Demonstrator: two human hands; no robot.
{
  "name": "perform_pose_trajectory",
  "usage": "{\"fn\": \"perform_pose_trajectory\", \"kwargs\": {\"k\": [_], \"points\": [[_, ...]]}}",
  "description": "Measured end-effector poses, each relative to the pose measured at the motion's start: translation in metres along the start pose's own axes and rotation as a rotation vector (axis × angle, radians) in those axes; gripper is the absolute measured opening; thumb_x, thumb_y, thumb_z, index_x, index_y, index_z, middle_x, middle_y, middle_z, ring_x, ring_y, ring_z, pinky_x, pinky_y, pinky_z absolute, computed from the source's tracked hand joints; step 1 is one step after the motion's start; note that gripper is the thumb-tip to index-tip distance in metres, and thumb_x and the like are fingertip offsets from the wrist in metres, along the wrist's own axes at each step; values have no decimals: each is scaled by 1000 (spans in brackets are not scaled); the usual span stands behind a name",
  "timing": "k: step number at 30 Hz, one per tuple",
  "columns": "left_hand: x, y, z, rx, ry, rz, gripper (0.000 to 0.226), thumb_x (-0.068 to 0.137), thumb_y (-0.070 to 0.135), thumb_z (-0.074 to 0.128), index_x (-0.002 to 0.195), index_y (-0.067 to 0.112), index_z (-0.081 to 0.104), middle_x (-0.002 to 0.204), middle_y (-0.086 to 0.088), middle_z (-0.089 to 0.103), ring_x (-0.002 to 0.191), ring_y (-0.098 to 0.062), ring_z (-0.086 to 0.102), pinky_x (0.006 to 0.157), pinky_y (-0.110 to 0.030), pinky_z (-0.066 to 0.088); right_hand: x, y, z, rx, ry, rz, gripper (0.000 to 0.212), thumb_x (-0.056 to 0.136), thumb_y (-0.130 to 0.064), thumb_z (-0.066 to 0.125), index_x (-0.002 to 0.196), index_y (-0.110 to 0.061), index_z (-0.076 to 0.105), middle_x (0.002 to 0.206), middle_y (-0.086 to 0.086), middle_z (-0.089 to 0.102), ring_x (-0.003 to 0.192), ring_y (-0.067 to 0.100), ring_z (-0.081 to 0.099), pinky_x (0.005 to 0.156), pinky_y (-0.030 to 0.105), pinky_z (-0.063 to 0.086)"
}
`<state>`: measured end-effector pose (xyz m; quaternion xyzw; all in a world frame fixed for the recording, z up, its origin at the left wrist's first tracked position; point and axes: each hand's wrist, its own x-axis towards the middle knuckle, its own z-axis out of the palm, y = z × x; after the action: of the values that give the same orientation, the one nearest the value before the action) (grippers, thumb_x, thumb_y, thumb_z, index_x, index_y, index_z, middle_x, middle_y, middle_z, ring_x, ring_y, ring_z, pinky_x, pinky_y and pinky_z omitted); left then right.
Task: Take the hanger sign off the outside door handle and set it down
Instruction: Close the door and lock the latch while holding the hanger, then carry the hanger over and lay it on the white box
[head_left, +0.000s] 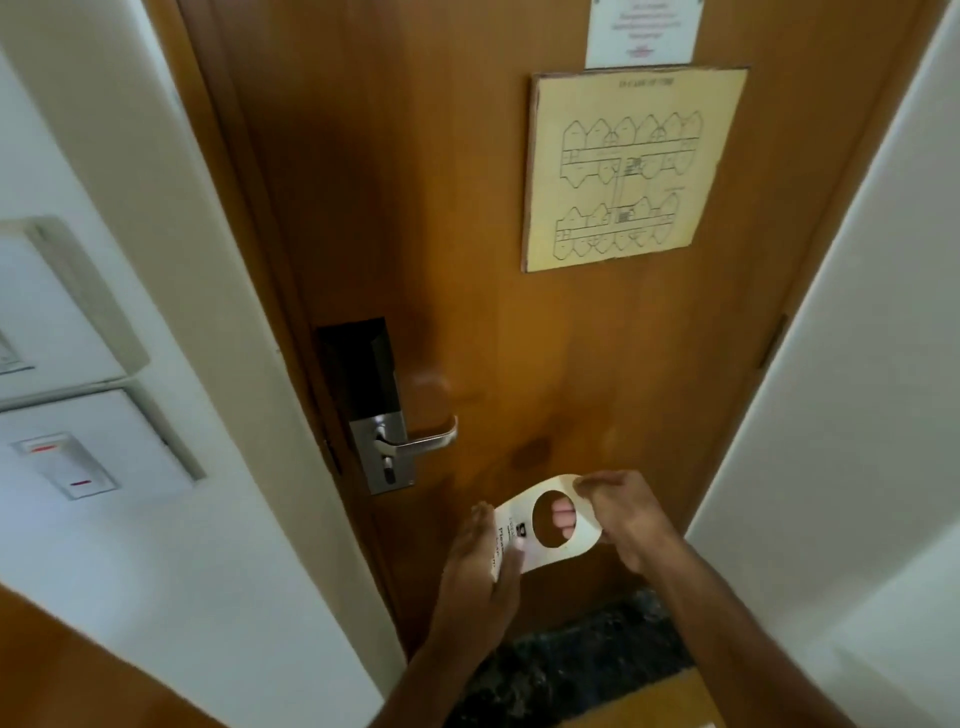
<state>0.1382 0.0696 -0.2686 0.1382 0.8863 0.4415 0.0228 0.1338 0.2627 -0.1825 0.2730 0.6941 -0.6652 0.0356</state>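
A white card hanger sign (530, 512) with a round hole and dark print is held in front of the closed wooden door (519, 312), below and right of the metal lever handle (426, 441). My left hand (480, 566) grips its lower printed end. My right hand (626, 517) pinches its rounded top end, with fingers showing through the hole. The sign hangs on nothing. The handle is bare, under a black lock plate (363, 369).
A yellowed floor-plan notice (628, 171) and a white notice (641, 31) are fixed to the door. White wall with switch panels (78, 447) stands at the left, a white wall at the right. A dark stone threshold (587, 660) lies at the door's foot.
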Motion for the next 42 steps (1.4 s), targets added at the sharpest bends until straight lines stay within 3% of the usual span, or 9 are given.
{"fn": "perform_pose_trajectory", "kwargs": {"k": [2, 3, 7, 10, 15, 17, 25, 31, 42], "points": [[7, -15, -7, -10, 61, -169, 75, 93, 66, 25, 149, 17, 38, 143, -7, 54, 124, -21, 57, 87, -19, 55, -5, 5, -18, 44, 21, 18, 12, 101, -9, 55, 93, -14, 63, 81, 16, 81, 75, 31, 79, 59, 37, 65], [11, -22, -10, -11, 60, -245, 68, 97, 59, 27, 145, 14, 43, 135, -11, 60, 114, -21, 61, 72, -12, 52, -7, 8, -25, 60, 29, 30, 9, 101, -10, 55, 97, -13, 62, 83, 17, 81, 76, 32, 79, 59, 37, 65], [28, -33, -3, -363, -121, -593, 34, 104, 28, 42, 126, 7, 58, 130, -23, 61, 113, -34, 61, 81, -38, 55, -22, 25, -54, 137, 72, 74, 8, 101, -12, 55, 103, -9, 62, 88, 20, 80, 78, 34, 78, 74, 46, 65], [28, -37, 6, -486, -175, -678, 21, 100, 12, 52, 117, 5, 60, 122, -21, 63, 108, -37, 64, 70, -37, 59, -36, 38, -72, 184, 142, 76, 10, 101, -11, 54, 105, -5, 61, 80, 18, 80, 67, 31, 77, 62, 39, 62], [24, -34, 19, -534, -205, -645, 17, 90, -4, 63, 83, 11, 68, 90, -12, 72, 81, -22, 70, 52, -26, 56, -62, 64, -98, 155, 275, 64, 19, 101, -9, 54, 113, 2, 64, 75, 21, 75, 59, 30, 69, 61, 41, 62], [20, -25, 30, -548, -235, -643, 16, 88, -4, 66, 84, 10, 69, 84, -10, 75, 80, -23, 72, 50, -25, 57, -69, 75, -109, 195, 384, 52, 14, 98, -6, 60, 107, 0, 69, 76, 20, 77, 60, 30, 70, 61, 42, 63], [0, 21, 99, -521, -337, -628, 18, 89, -4, 66, 85, 13, 66, 79, -7, 73, 79, -22, 71, 56, -29, 57, -104, 132, -175, 530, 520, 101, 36, 80, 7, 76, 113, -6, 69, 116, 21, 69, 105, 44, 68, 91, 60, 59], [-17, 74, 177, -421, -445, -570, 16, 89, -1, 66, 90, 14, 67, 83, -7, 75, 84, -23, 72, 58, -29, 58, -138, 196, -248, 580, 647, 105, 44, 82, 17, 65, 118, -7, 63, 104, 23, 74, 85, 32, 75, 65, 40, 62], [-81, 192, 391, -279, -580, -402, 21, 87, 2, 71, 107, 8, 71, 95, -8, 76, 83, -18, 73, 54, -20, 59, -217, 325, -413, 678, 970, 272, 29, 78, 14, 71, 94, -9, 64, 107, 28, 72, 78, 32, 71, 55, 34, 62]]}}
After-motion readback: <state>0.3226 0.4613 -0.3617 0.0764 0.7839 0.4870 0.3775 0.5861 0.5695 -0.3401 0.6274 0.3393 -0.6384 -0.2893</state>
